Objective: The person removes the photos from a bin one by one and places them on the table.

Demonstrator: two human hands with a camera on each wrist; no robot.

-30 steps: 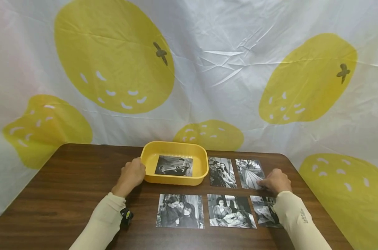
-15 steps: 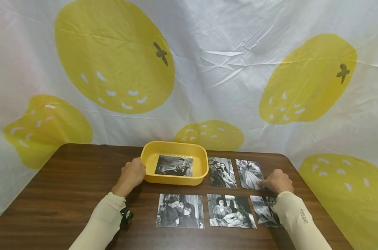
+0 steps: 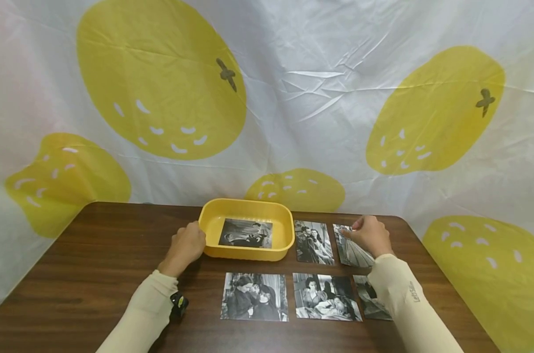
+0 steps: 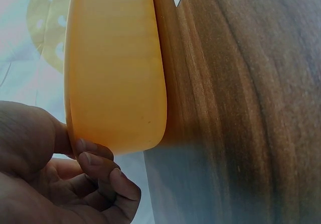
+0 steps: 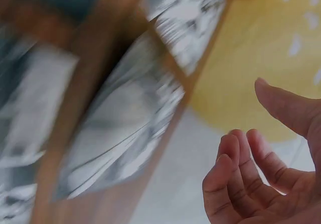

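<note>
- Yellow oval plastic tub (image 3: 246, 229) at mid-frame already holds one black-and-white photo (image 3: 245, 233); the left hand (image 3: 185, 246) grips its rim, fingers (image 4: 95, 163) curled beneath.
- The right hand (image 3: 369, 235) hovers over the upper-right photo (image 3: 352, 247), fingers (image 5: 235, 163) loosely bent, grasping nothing.
- Five photos lie on the dark wooden bench (image 3: 95, 255), so most of the work seems left.
</note>
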